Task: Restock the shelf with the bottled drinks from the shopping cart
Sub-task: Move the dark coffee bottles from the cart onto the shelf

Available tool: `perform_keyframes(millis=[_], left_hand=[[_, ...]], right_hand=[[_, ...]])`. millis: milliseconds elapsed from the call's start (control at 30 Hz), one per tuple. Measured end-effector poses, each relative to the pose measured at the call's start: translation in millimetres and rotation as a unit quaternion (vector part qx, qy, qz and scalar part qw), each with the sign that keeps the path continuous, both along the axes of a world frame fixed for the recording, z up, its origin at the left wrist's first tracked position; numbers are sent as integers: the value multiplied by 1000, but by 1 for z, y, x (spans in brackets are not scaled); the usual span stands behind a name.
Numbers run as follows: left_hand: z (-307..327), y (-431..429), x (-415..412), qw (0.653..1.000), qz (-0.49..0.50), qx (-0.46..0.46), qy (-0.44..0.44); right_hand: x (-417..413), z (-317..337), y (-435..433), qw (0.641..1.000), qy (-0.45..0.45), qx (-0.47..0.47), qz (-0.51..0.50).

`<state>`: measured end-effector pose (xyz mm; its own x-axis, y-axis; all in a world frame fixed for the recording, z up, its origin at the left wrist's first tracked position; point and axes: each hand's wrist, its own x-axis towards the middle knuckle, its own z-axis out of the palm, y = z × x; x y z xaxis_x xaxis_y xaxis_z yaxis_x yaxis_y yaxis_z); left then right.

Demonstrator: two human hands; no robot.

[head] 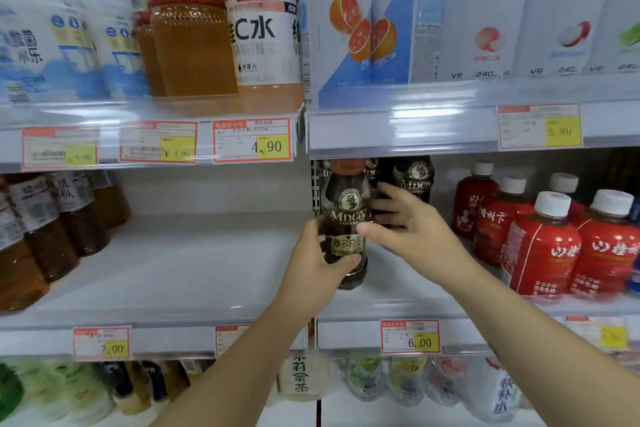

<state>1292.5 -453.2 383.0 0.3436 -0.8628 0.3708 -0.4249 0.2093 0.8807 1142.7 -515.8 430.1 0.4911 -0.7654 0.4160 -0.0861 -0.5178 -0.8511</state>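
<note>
We face a shop's drinks aisle with tiers of white shelving, and the middle shelf (194,274) shows a broad bare stretch on its left bay. At the far left of that tier stand brown tea bottles (52,239). On the right stands a cluster of red-labelled bottles (543,250) with white caps. The coffee bottle (348,215), dark with a brown cap and a gold crest on its label, is upright at the left end of the right bay, just beside the perforated upright post (316,191). Its base is low over the shelf near the front, though we cannot tell whether it is standing on the board. The left hand (311,263) grips its lower half, with the fingers curled round the left side and the thumb across the front below the label. The right hand (412,232) is spread and holds nothing. Its thumb tip lies against the label's right edge and its fingers reach out straight towards the matching dark bottles (414,177) behind. A price tag (410,336) reading 6.00 is on the rail below. On the tier above we see an amber tea bottle (194,45) and pale bottles printed with grapefruit (360,31), and a lower tier holds a blurred mix of bottles.
</note>
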Motion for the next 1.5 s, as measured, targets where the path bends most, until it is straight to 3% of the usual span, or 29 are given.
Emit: perform_keyframes(millis=[67,133,333,833,1000,1100,1267,1500], left_hand=[[-2,-13,0,1000,0,12,25],[0,-28,0,999,-13,27,15],[11,-63,-13,999,-15,45,-22],[8,-91,-22,994,63,44,-76],[18,-52,-16,996,5,6,-87],[17,9,5,984,52,-59,-160],[-19,136,80,950,213,-105,-204],[-134,322,176,896,421,106,-88]], right_hand=[[-14,-2,-13,991,-27,-20,-128],[-23,-8,-29,981,-20,-30,-192],[-15,-29,-68,977,70,6,-203],[-18,-33,-80,974,89,8,-208],[-14,-27,-35,954,32,-136,-266],[19,-27,17,959,12,-215,-184],[119,-53,105,977,49,-206,37],[256,-139,226,938,166,-102,287]])
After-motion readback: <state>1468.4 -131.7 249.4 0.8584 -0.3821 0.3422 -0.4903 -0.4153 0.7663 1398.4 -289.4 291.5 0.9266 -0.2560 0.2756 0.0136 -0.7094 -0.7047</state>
